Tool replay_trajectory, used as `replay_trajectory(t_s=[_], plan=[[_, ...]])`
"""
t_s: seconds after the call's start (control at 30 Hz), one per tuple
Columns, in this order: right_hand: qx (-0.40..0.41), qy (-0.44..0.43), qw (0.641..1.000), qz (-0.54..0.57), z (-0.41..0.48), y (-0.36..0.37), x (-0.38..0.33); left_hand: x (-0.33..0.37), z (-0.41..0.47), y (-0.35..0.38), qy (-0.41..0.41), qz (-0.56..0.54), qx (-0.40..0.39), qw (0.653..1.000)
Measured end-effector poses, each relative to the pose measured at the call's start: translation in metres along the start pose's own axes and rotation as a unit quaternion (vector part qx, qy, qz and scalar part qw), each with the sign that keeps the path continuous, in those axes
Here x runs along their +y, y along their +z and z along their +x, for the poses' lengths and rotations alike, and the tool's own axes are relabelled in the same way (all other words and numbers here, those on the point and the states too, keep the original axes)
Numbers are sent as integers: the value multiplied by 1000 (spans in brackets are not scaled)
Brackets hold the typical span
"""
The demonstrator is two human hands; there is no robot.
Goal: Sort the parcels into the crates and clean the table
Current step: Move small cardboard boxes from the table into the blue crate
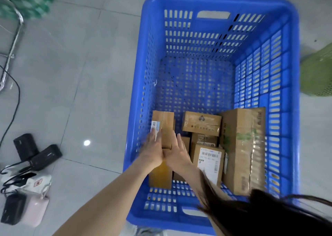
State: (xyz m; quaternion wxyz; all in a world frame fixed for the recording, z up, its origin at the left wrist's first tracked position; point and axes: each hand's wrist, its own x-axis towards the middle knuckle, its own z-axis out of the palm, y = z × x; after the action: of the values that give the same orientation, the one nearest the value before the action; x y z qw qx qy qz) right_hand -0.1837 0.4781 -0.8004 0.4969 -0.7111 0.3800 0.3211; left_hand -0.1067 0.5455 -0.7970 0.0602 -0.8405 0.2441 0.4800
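- Dark hair (260,216) hangs into the view over the near right corner of the blue crate (222,1). The crate stands on the tiled floor (80,73).
- Along the near wall of the crate, from left to right, there are three boxes. A yellowish carton (160,174) is at the left wall, a labelled parcel (209,161) is in the middle, and a tall carton (242,149) stands against the right wall.
- Both bare arms reach into the crate from its near side. The left hand (154,147) and the right hand (177,152) lie side by side and meet at the thumbs.
- The fingers of both hands are straight and a little spread, not curled round anything. They lie flat on a narrow parcel (168,124) at the left wall of the crate, just beyond the yellowish carton. The left fingers are on its barcode sticker (155,127) and the right fingers are along its right side.
- To the right of the narrow parcel, a flat box (202,123) with a printed emblem rests on top of smaller boxes.
- On the floor left of the crate lie black adapters (36,151) with cables and a pink case (36,210). Farther away stands a metal frame (12,43).
- Beyond the right wall of the crate, a green crate (318,70) shows at the edge of the view.
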Motion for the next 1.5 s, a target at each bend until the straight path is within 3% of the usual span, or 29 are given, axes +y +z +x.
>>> replay_trajectory(t_s=[0.17, 0.33, 0.5, 0.7, 0.87, 1.07, 1.27, 1.5], plan=[[81, -62, 995, 3, -62, -70, -51, 17, -59, -88, 70, -48, 94, 992], [163, -118, 980, -6, -153, -162, -129, 56, -150, -208, 137, -16, 212, 967], [295, -169, 936, -90, -281, -246, -199, 106, -277, -299, 179, 73, 307, 932], [410, -188, 883, -128, -412, -341, -235, 175, -403, -381, 189, 149, 370, 897], [445, -196, 860, -157, -497, -437, -204, 251, -460, -419, 185, 159, 442, 863], [494, -177, 817, -240, -583, -533, -100, 379, -509, -406, 193, 140, 492, 837], [496, -150, 822, -236, -647, -588, -15, 487, -543, -367, 215, 127, 467, 849], [513, -124, 822, -215, -671, -634, 31, 537, -542, -366, 206, 150, 444, 859]])
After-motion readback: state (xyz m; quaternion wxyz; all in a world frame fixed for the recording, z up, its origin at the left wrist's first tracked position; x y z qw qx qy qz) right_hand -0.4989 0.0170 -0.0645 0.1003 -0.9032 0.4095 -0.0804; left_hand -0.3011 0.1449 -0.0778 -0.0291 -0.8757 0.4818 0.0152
